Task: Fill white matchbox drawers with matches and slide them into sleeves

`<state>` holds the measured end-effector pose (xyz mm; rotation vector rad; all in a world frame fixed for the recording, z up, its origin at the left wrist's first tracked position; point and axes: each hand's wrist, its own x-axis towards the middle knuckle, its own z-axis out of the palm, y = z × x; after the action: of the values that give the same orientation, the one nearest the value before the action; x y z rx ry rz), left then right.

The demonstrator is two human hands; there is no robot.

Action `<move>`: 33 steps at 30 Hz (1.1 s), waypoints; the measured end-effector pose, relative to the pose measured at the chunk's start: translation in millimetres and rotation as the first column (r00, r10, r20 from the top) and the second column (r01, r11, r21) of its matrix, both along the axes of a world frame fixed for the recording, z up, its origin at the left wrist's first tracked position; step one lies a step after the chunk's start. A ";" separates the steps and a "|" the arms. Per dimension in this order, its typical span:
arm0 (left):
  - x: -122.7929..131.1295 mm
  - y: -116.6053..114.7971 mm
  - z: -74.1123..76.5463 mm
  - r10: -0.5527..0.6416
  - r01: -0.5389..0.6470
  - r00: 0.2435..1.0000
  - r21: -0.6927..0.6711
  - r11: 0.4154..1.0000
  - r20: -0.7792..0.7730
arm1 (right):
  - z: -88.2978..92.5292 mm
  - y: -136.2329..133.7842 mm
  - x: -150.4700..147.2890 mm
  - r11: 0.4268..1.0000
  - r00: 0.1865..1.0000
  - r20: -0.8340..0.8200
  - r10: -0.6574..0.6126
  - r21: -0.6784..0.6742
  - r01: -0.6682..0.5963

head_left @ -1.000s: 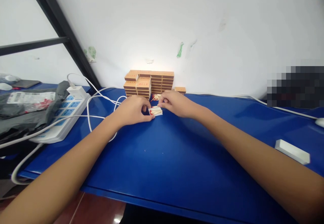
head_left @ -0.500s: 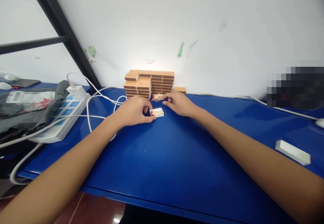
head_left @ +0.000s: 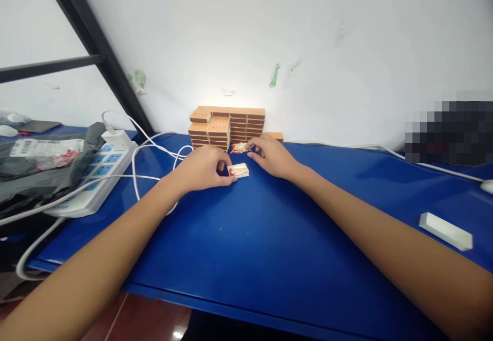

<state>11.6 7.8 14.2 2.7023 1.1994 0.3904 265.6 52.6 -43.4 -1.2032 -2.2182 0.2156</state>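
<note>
A small open matchbox tray [head_left: 239, 170] with red-tipped matches lies on the blue table [head_left: 269, 243]. My left hand [head_left: 204, 169] is curled beside it, thumb and fingers gripping its left end. My right hand [head_left: 269, 154] reaches past the tray to a loose heap of matches [head_left: 239, 148] at the foot of a stack of orange matchboxes [head_left: 227, 125] against the wall. Its fingers are pinched at the heap; what they hold is too small to see.
A white power strip [head_left: 96, 176] with white cables [head_left: 154, 161] lies at the left, beside dark plastic bags [head_left: 38, 166]. A single matchbox [head_left: 274, 136] sits right of the stack. A white block [head_left: 446, 230] lies at the right. A black metal frame [head_left: 96, 48] rises at the back left.
My right hand has drawn away from the tray and moved back toward the loose matches by the stack. My left hand and the tray have stayed put.
</note>
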 end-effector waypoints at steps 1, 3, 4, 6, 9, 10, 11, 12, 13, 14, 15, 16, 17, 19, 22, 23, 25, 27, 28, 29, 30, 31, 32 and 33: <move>-0.1 0.0 -0.1 0.000 0.000 1.000 -0.001 1.000 0.001 | -0.4 0.0 0.1 1.000 1.000 0.002 -0.004 0.006 0.004; -0.2 0.1 -0.4 -0.002 0.002 1.000 -0.001 1.000 0.002 | -0.8 0.3 0.3 1.000 1.000 0.008 -0.004 0.009 0.004; -0.2 0.1 -0.5 -0.006 0.006 1.000 0.001 1.000 0.002 | -0.7 0.5 0.5 1.000 1.000 0.006 -0.001 0.007 0.001; -0.2 -0.2 -0.5 -0.010 0.010 1.000 0.008 1.000 0.004 | -0.2 0.9 1.0 1.000 1.000 -0.004 0.005 -0.005 -0.005; 0.1 -0.7 0.1 -0.002 0.002 1.000 0.006 1.000 0.004 | 1.3 1.1 2.1 1.000 1.000 -0.007 0.009 -0.016 -0.009; 0.1 -0.8 0.3 0.000 0.000 1.000 0.004 1.000 0.003 | 1.9 1.0 2.4 1.000 1.000 0.002 0.017 -0.014 -0.017; 0.2 -0.8 0.6 0.000 0.000 1.000 0.003 1.000 0.002 | 2.6 0.9 2.7 0.999 0.999 0.015 0.030 -0.012 -0.030; 0.2 -0.7 0.7 -0.002 0.002 1.000 0.003 1.000 0.003 | 3.6 0.6 3.0 0.999 0.999 0.026 0.045 -0.008 -0.045; 0.1 -0.5 0.8 -0.004 0.004 1.000 0.004 1.000 0.002 | 4.8 0.3 3.1 0.998 0.998 0.033 0.057 -0.004 -0.057; 0.0 -0.3 0.7 -0.005 0.005 1.000 0.007 1.000 0.002 | 6.4 -0.2 3.2 0.998 0.997 0.031 0.064 0.000 -0.064; 0.0 0.0 0.6 -0.005 0.005 1.000 0.010 1.000 0.001 | 8.5 -0.9 3.1 0.998 0.998 0.022 0.065 0.005 -0.065; -0.1 0.3 0.4 -0.006 0.006 1.000 0.011 1.000 0.000 | 10.9 -1.7 2.9 0.998 0.998 0.010 0.062 0.012 -0.062; -0.2 0.5 0.2 -0.007 0.007 1.000 0.013 1.000 -0.001 | 13.8 -2.8 2.4 0.998 0.998 0.002 0.062 0.019 -0.062; -0.2 0.8 -0.3 -0.009 0.009 1.000 0.018 1.000 0.000 | 20.1 -5.6 0.9 0.996 0.996 0.024 0.082 0.016 -0.083; 0.0 0.2 -0.5 -0.008 0.008 1.000 0.021 1.000 0.006 | 28.5 -11.1 -2.7 0.988 0.983 0.112 0.144 -0.062 -0.138; 0.0 -0.1 -0.4 -0.004 0.004 1.000 0.018 1.000 0.007 | 30.5 -13.0 -4.0 0.985 0.978 0.133 0.158 -0.096 -0.146; -0.1 -1.0 0.2 0.002 -0.002 1.000 0.008 1.000 0.006 | 33.3 -15.8 -5.9 0.980 0.975 0.149 0.168 -0.137 -0.148; -0.3 -1.7 0.9 0.003 -0.003 1.000 0.003 1.000 0.002 | 34.7 -17.0 -6.3 0.979 0.976 0.145 0.165 -0.148 -0.143; -0.4 -2.1 1.2 0.001 -0.001 1.000 0.003 1.000 0.000 | 35.2 -17.0 -5.9 0.978 0.976 0.141 0.165 -0.151 -0.143; -0.4 -2.3 1.4 0.000 0.000 1.000 0.004 1.000 -0.001 | 35.4 -16.7 -5.3 0.978 0.977 0.135 0.162 -0.153 -0.141; -0.4 -2.6 1.6 -0.002 0.002 1.000 0.006 1.000 -0.002 | 35.6 -16.2 -4.6 0.978 0.979 0.130 0.158 -0.156 -0.137; -0.3 -2.9 1.8 -0.004 0.004 1.000 0.006 1.000 -0.001 | 35.6 -15.6 -3.9 0.978 0.980 0.128 0.155 -0.157 -0.135; -0.1 -3.2 2.0 -0.009 0.009 1.000 0.002 1.000 -0.001 | 35.5 -15.1 -3.4 0.979 0.979 0.130 0.156 -0.156 -0.135; 0.1 -3.6 2.3 -0.014 0.014 1.000 -0.004 1.000 -0.001 | 35.2 -14.8 -3.3 0.979 0.978 0.137 0.158 -0.155 -0.136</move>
<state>11.8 4.2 16.4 2.7061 1.1794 0.3838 262.4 37.8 -8.2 -1.1633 -2.4611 0.3628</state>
